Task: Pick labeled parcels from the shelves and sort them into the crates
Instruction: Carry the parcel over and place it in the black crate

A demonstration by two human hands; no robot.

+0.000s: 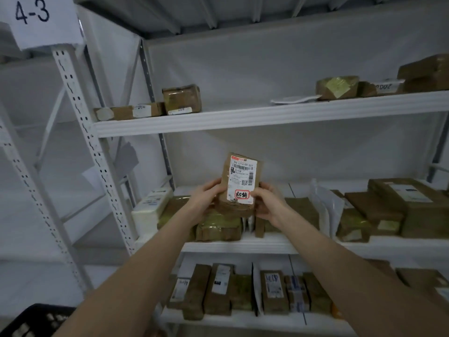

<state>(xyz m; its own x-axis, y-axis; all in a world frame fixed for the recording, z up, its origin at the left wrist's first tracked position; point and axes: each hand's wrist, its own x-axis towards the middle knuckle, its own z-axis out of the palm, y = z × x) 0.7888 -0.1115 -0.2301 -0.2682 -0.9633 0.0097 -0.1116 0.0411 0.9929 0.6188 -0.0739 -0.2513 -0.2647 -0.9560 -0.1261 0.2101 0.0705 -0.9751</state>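
Observation:
A small brown cardboard parcel point(240, 178) stands upright in front of the middle shelf, its white shipping label with a barcode and a red-circled handwritten mark facing me. My left hand point(206, 198) grips its lower left side. My right hand point(266, 203) grips its lower right side, thumb on the label's edge. Both forearms reach in from the bottom of the view. A black plastic crate point(31, 322) shows at the bottom left corner.
White metal shelving point(243, 120) holds brown taped parcels on three levels: a few on the top shelf point(182, 98), a stack on the middle shelf point(388, 207), a row on the lower shelf point(243, 290). A perforated upright point(80, 113) carries a paper sign "4-3" point(36, 18).

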